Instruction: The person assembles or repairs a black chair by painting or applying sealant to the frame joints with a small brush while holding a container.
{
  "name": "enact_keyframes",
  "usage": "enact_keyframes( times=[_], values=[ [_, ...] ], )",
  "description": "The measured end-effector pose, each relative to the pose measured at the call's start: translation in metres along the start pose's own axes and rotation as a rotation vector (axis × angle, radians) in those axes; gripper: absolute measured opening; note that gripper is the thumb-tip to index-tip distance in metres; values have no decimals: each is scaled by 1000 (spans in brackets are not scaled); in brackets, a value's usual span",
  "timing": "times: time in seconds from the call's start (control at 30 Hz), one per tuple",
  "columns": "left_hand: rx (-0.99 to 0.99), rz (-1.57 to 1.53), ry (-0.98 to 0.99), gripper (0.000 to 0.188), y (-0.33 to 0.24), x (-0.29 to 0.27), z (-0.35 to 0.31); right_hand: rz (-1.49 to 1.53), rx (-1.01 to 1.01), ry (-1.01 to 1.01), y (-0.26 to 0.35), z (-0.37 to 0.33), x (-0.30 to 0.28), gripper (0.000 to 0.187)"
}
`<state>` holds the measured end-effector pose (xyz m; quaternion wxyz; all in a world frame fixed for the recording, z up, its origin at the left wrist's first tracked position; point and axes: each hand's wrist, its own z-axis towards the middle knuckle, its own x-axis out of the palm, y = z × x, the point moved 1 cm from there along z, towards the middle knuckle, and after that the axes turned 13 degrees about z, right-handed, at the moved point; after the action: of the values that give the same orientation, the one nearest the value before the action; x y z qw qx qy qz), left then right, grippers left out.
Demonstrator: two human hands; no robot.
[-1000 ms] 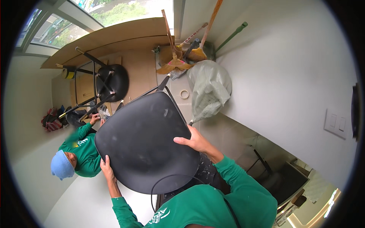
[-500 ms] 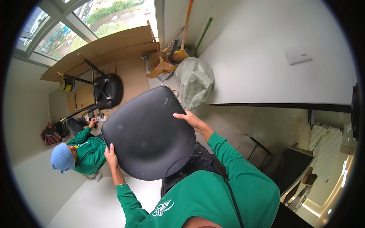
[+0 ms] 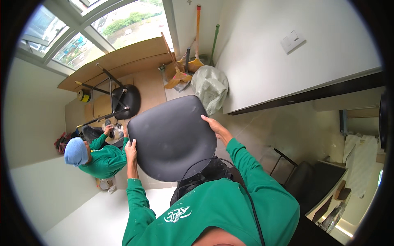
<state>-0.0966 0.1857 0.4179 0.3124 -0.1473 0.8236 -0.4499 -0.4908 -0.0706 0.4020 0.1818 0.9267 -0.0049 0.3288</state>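
A black padded chair seat (image 3: pixel 172 139) with rounded corners is in front of me, held up between both hands. My left hand (image 3: pixel 131 152) grips its left edge, thumb on top. On the opposite edge, near the far right corner, my right hand (image 3: pixel 215 126) holds it the same way, the fingers hidden underneath. Whether legs are attached below cannot be seen. Beyond it, to the left, a black chair (image 3: pixel 130 104) lies tipped over with its legs sticking out. A thin black cable hangs across my chest and over the seat's near edge.
At the left, a co-worker in a green shirt (image 3: pixel 107 160) and blue cap sits close to my left arm. Cardboard (image 3: pixel 123 60) lines the window side. Brooms (image 3: pixel 195 63) and a pale plastic sack (image 3: pixel 209 88) stand at the far wall. A dark chair (image 3: pixel 301 176) is at right.
The seat has shifted slightly right in the view, both hands still on it. My view has turned a little, showing more of the windows. The co-worker's left arm now shows beside the seat.
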Motion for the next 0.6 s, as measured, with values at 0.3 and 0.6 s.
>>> enact_keyframes(
  times=[0.3,0.6],
  values=[
    [33,55,102,27,0,27,7,42,-71,-140,-23,-28,-38,63],
    [93,28,347,30,13,62,37,168,-206,-274,-78,-83,-71,67]
  ],
)
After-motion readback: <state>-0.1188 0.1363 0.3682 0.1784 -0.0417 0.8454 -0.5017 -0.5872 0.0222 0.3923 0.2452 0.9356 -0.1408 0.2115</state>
